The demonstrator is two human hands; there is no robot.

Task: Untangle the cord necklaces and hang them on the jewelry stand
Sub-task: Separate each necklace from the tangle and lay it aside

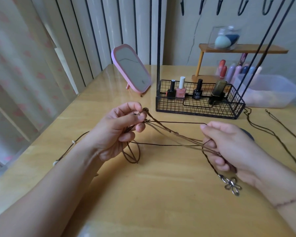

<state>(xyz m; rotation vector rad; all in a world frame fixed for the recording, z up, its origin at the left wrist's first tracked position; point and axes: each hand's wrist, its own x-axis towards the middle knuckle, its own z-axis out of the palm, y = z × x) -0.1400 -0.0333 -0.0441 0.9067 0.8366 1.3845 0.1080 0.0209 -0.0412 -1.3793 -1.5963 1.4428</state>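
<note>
Above the bench (143, 194), both hands — left hand (120, 132), right hand (229, 147) — grip the tangled cords (169, 134) stretched taut; pulling harder would likely tighten the knot.

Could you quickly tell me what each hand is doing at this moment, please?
Left hand: pinching the cords at a knot.
Right hand: gripping the cords' other end, pendant dangling below.

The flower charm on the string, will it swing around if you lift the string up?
Probably. The flower charm dangles from a thin brown cord below the right hand, so it likely swings. The cord sags and loops, so it looks floppy. The charm seems to be metal wire, probably light.
</note>
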